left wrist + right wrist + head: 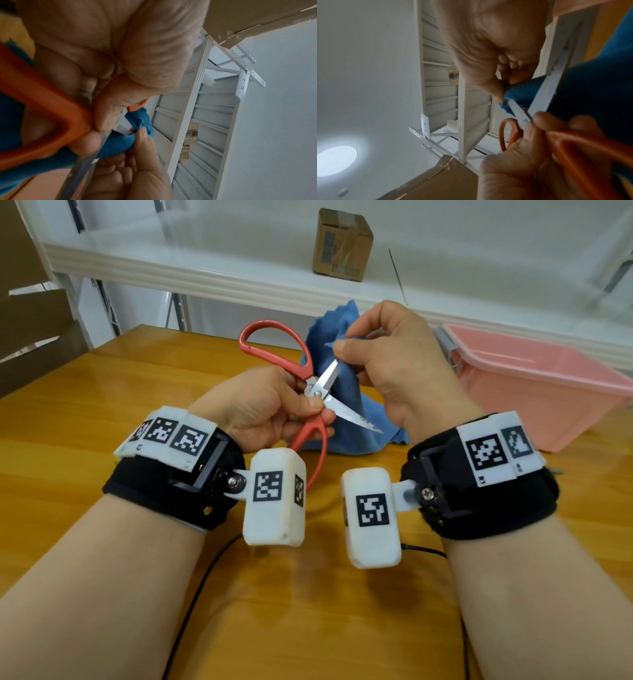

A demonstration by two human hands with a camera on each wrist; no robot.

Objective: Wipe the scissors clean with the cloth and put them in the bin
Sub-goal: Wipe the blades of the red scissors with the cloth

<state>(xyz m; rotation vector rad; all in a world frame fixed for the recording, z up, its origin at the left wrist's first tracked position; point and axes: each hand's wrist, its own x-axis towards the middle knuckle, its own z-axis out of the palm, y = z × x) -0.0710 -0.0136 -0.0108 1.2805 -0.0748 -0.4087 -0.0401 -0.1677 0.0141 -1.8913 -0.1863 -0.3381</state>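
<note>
Gripping the scissors (317,392) near the pivot, the left hand (263,405) kept thumb and curled fingers tight on the smooth red plastic handles, two steel blades spread apart. The right hand (394,361) pinched a fold of the nubby blue cloth (346,402) around the upper blade, other fingers curled in. One cloth trailed onto the wooden table (102,405). One empty pink plastic bin (534,385) sat just right of the hands.

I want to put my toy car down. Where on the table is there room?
The bare wood of the table left of the left hand is free, and so is the wood near the arms. It is crowded where the scissors, blue cloth and pink bin are.
</note>
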